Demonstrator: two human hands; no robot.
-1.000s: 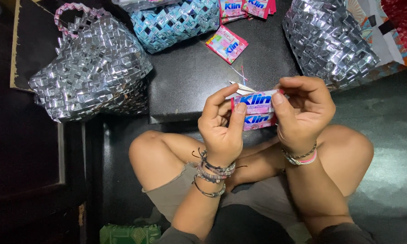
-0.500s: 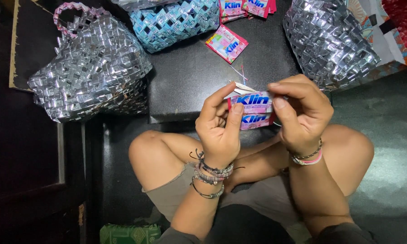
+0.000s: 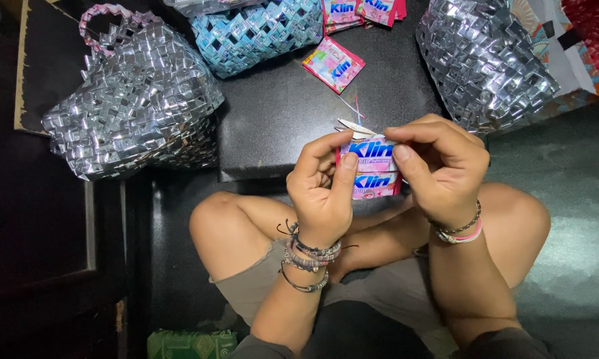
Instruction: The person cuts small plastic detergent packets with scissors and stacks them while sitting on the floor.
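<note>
In the head view, folded pink sachets are pinched from both sides above the knees, at the dark board's near edge, by the left hand and right hand, fingers closed on them. A silver woven bag lies left.

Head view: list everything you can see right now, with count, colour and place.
folded sachet wrappers: two stacked strips, pink and blue, held between both hands
loose sachet: one, pink, lying on the low table
more sachets: a few, pink, at the table's far edge, partly cut off
low table: one, dark, in front of the knees
silver woven bag: one, with a pink and silver handle, left of the table
blue woven bag: one, blue and silver, at the table's far side
second silver woven bag: one, right of the table
green packet: one, on the floor at the bottom edge
left hand: pinches the wrappers, bracelets on wrist
right hand: pinches the wrappers' top edge, bracelets on wrist
</note>
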